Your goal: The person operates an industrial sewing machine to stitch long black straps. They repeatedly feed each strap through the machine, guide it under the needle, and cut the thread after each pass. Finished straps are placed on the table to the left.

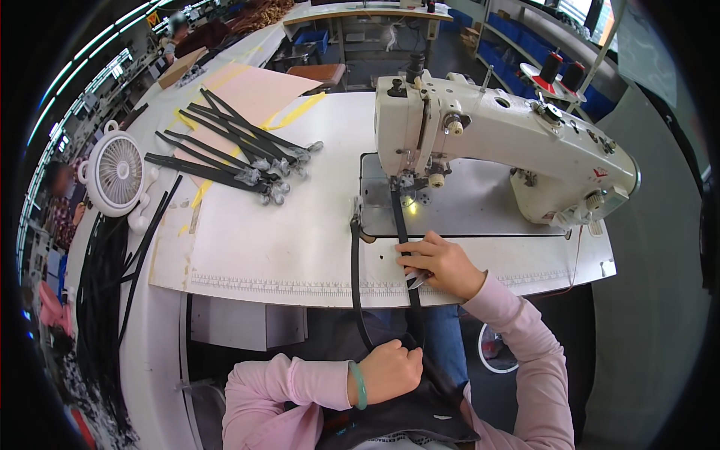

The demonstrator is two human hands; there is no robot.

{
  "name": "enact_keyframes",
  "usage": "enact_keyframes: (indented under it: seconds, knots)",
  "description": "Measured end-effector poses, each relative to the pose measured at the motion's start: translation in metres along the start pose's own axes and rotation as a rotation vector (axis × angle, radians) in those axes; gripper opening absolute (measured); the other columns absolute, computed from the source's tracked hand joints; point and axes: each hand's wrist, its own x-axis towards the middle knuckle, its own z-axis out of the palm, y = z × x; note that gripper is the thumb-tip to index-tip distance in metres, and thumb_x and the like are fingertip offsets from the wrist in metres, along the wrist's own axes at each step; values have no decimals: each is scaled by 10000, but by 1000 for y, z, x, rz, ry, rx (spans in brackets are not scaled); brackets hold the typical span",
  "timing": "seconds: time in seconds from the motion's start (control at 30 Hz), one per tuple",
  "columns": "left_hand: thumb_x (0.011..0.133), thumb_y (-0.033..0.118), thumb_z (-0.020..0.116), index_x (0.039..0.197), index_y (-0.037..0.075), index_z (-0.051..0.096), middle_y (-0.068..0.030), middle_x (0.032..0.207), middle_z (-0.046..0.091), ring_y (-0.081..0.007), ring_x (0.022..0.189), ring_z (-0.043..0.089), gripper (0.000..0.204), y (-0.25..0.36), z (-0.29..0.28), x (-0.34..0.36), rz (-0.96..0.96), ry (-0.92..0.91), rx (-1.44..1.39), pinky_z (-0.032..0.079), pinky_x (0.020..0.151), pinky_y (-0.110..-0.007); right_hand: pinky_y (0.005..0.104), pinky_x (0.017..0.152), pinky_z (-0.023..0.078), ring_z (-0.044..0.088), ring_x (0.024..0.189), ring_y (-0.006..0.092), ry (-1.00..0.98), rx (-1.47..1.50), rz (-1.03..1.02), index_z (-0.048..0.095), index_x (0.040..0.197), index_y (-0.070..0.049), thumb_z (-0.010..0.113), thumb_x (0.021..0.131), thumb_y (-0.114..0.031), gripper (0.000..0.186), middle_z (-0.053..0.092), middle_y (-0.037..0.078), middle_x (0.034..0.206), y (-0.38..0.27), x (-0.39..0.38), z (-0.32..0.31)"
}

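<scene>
A long black strap [400, 214] comes out from under the needle of a white sewing machine [465, 120]. It runs toward me over the table edge, loops down at my lap, and its other length [355, 262] rises to a metal fitting at the left of the machine bed. My right hand [446, 268] lies over the strap in front of the needle, fingertips touching it. Silver blades, apparently thread snips [418, 280], stick out from under that palm. At my lap my left hand [386, 373], with a green bangle, is closed at the strap's loop; its fingertips are hidden.
On the table's left lie several black straps [232, 142] with wrapped ends. Farther left are a white fan [120, 171] and a bundle of long black strips [101, 277]. Thread cones [551, 67] stand behind the machine. A ruler strip [277, 286] lines the table's front edge.
</scene>
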Motion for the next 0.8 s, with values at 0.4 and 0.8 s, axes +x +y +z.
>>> enact_keyframes:
  seconds: [0.4, 0.8]
  knots:
    - [784, 18, 645, 954, -37, 565, -50, 873, 633, -123, 813, 604, 196, 15, 118, -46, -861, -33, -2028, 493, 719, -239, 306, 565, 488, 577, 728, 201, -36, 46, -245, 579, 801, -70, 674, 659, -97, 172, 583, 32, 907, -4, -4, -1]
    - [669, 279, 743, 681, 51, 594, -35, 626, 561, -195, 576, 554, 273, -39, 16, -27, -69, 450, -368, 469, 595, -277, 310, 543, 485, 578, 698, 207, -79, 91, -284, 574, 808, -57, 673, 680, -101, 167, 580, 43, 893, -8, -3, -5]
